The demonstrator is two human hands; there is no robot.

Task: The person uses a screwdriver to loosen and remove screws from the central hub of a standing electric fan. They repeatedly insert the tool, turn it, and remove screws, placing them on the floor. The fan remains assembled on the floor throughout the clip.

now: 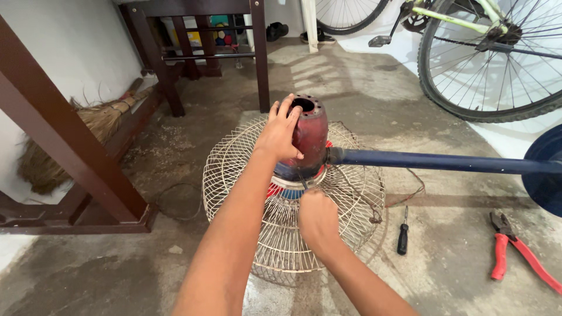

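On the concrete floor (pixel 410 111) in front of me a pedestal fan lies tipped over, its blue pole (pixel 439 161) running level toward the right to the round blue base (pixel 547 175) at the frame's edge. The wire fan guard (pixel 234 169) lies face down on the floor, and the red motor housing (pixel 311 131) stands up from its centre, open end pointing upward. My left hand (pixel 280 133) is spread and pressed on the housing's left side. My right hand (pixel 317 215) is closed in a fist just below the housing, over the guard; I cannot tell what it grips. A dark wooden frame (pixel 64 146) crowds the left, a broom (pixel 88 126) behind it; a bicycle wheel (pixel 486 58) stands well beyond the pole. Right of the guard lie a black screwdriver (pixel 403 233) and, farther out, red-handled pliers (pixel 515 251), with bare floor between them.
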